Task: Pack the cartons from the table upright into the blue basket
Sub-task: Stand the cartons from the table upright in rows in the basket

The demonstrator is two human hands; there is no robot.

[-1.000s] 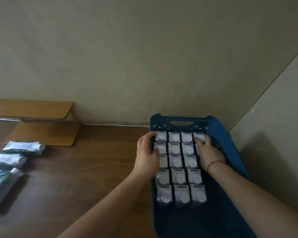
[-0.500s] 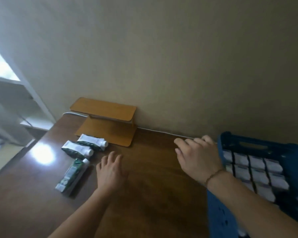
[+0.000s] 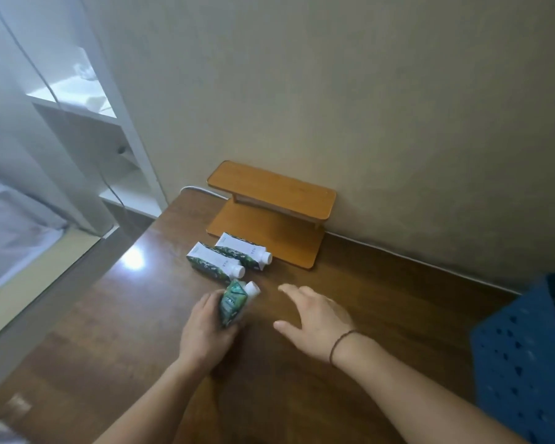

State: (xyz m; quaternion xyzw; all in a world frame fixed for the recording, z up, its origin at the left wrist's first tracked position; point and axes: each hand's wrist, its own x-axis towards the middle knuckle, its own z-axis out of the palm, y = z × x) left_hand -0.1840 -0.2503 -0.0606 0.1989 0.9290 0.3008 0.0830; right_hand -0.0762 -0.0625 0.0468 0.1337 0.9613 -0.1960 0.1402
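My left hand (image 3: 205,331) grips a green and white carton (image 3: 234,302) with a white cap, tilted up off the dark wooden table (image 3: 382,283). Two more cartons lie on their sides just beyond it: one (image 3: 213,262) nearer me, the other (image 3: 242,251) behind it by the wooden stand. My right hand (image 3: 314,318) hovers open over the table to the right of the held carton, fingers spread, holding nothing. The blue basket (image 3: 523,357) shows only its perforated side wall at the right edge; its contents are out of sight.
A small two-level wooden stand (image 3: 269,213) sits against the beige wall behind the cartons. A white cable (image 3: 199,190) runs along the wall. The table's left edge (image 3: 109,245) drops off toward white shelving (image 3: 87,123) and a bed.
Both hands left the basket and came left across the table. My left hand has taken hold of the nearest carton and tipped it up. The view has swung left.
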